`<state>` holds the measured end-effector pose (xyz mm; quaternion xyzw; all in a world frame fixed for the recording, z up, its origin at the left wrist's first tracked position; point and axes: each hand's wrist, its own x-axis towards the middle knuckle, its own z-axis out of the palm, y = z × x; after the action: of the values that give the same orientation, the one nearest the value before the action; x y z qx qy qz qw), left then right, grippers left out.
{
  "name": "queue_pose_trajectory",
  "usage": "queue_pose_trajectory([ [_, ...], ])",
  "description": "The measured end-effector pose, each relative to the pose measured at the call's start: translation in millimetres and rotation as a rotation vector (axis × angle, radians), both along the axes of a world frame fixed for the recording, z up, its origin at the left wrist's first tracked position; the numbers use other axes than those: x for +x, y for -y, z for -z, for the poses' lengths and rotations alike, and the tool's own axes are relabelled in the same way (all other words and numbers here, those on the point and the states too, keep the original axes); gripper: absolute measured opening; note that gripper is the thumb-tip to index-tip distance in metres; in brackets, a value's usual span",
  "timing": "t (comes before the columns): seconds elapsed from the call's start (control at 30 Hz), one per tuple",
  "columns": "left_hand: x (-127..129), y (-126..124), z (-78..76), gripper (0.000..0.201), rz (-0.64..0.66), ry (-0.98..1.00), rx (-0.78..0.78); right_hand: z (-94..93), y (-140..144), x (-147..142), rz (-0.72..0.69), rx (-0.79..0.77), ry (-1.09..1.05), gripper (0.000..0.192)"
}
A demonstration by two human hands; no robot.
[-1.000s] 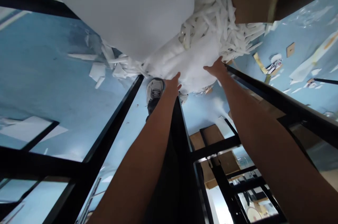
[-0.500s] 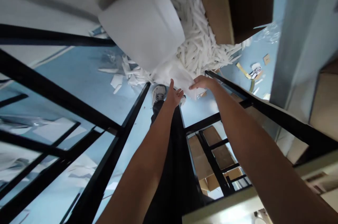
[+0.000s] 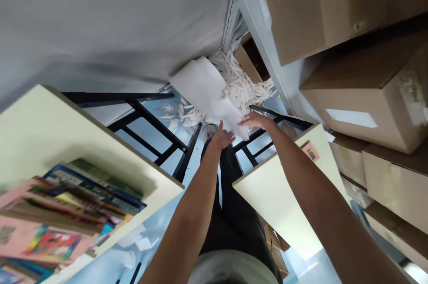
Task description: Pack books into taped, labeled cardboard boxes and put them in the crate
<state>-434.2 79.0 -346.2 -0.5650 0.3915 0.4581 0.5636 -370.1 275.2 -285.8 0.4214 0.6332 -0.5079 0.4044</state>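
Blue floor (image 3: 157,134) strewn with white foam scraps (image 3: 240,85), cardboard boxes (image 3: 364,92) alongside.

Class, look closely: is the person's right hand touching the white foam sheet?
Touching. The head view shows the right hand with its fingers lying on the white foam sheet, no gap visible.

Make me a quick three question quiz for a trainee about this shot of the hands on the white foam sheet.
1. True or false: both hands touch the white foam sheet.
2. What lies on the blue floor behind the sheet? A) white foam strips B) coiled rope C) glass bottles
3. Fill in: the stack of books sits on the ___ side of the picture.

Key
1. True: the left hand meets its lower edge, the right hand its side.
2. A, the white foam strips.
3. Left.
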Motion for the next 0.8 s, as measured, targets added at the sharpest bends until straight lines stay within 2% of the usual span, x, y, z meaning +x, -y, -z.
queue_pose_trajectory([
  [0.07,-1,-8,-24.8,0.028,-0.028,-0.073,-0.07,-18.7,-3,0,0.008,0.029,-0.024,0.07],
  [0.17,-8,-14,-63.2,0.03,-0.153,-0.238,-0.081,-43.8,-7,0,-0.008,0.062,-0.034,0.062],
  [0.27,-20,-11,-102.9,0.024,-0.175,-0.439,0.076,-70.1,-13,-3,-0.108,0.132,-0.025,0.054],
  [0.37,-37,-1,-143.3,0.018,-0.086,-0.684,0.204,-103.2,-24,-10,-0.12,0.203,-0.066,0.044],
  [0.5,-63,10,-197.1,0.023,0.07,-0.965,0.184,-159.2,-41,-26,-0.055,0.244,-0.261,0.062],
  [0.6,-74,12,-237.5,0.019,0.142,-1.143,0.131,-205.8,-38,-42,-0.119,0.194,-0.447,0.078],
  [0.7,-77,11,-275.9,0.031,0.235,-1.229,0.153,-251.0,-13,-57,-0.236,0.197,-0.651,0.102],
  [0.8,-74,9,-307.2,0.044,0.369,-1.278,0.215,-288.4,22,-67,-0.335,0.278,-0.827,0.125],
])
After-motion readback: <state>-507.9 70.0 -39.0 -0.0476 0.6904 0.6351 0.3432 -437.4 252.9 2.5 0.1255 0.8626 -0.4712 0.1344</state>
